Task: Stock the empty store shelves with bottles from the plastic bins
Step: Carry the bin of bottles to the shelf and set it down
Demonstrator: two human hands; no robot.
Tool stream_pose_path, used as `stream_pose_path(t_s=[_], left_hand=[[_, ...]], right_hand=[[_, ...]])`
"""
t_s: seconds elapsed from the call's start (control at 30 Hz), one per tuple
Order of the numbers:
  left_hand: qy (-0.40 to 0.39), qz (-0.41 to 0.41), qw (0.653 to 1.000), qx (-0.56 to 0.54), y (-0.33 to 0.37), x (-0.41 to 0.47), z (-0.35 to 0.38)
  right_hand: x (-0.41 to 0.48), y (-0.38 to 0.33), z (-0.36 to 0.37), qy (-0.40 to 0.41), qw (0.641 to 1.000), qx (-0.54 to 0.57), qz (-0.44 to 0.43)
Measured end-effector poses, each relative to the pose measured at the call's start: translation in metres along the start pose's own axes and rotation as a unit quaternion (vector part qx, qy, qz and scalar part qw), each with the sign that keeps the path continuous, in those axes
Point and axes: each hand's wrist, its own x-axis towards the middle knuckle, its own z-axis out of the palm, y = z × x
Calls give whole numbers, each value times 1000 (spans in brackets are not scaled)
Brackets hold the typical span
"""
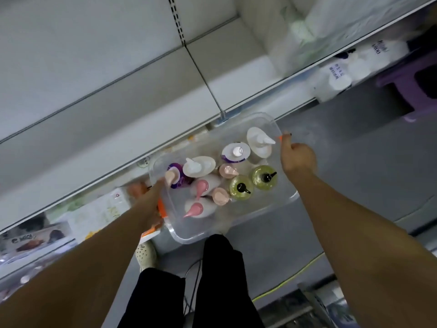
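While left hand [159,187] and right hand [298,159] grip a clear rectangular plastic bin [255,213], empty white shelves [106,107] beyond, grey floor [354,166] beneath it.

The grey floor [354,166] bears a purple stool [405,85]; the shelves [142,110] hold white packs [292,36] and boxed goods [99,209].

One head-worn wide-angle view, facing forward and steeply down along both forearms [111,242], clear plastic bin [248,216] close below in mid-frame, white shelves [118,91] slanting across the upper half, dark trousers [220,280] at the lower edge, grey floor [354,157] on the right, whole frame rolled sideways.
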Motion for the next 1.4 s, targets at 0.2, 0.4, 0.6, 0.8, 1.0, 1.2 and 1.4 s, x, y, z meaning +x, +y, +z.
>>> stream_pose_path(t_s=[0.2, 0.4, 0.6, 0.8, 1.0, 1.2, 1.4], left_hand=[[-43, -51, 997, -32, 26, 37, 19], [-21, -27, 998, -48, 39, 59, 39], [48, 25, 998, 21, 34, 34, 63], [97, 124, 979, 132, 2, 6, 55], [99, 211, 916, 327, -37, -46, 21], [98, 268, 879, 381, -77, -102, -36], [140, 359, 859, 337, -133, -157, -132]], right_hand=[[59, -12, 17, -23, 996, 80, -11], [84, -17, 23, -95, 991, 79, -60], [66, -2, 36, -122, 981, 144, -52], [8, 9, 45, -115, 988, 8, -103], [-89, 19, 47, -214, 912, -241, -253], [-183, 1, 47, -233, 941, -112, -219], [-290, -60, 63, -210, 922, -104, -310]])
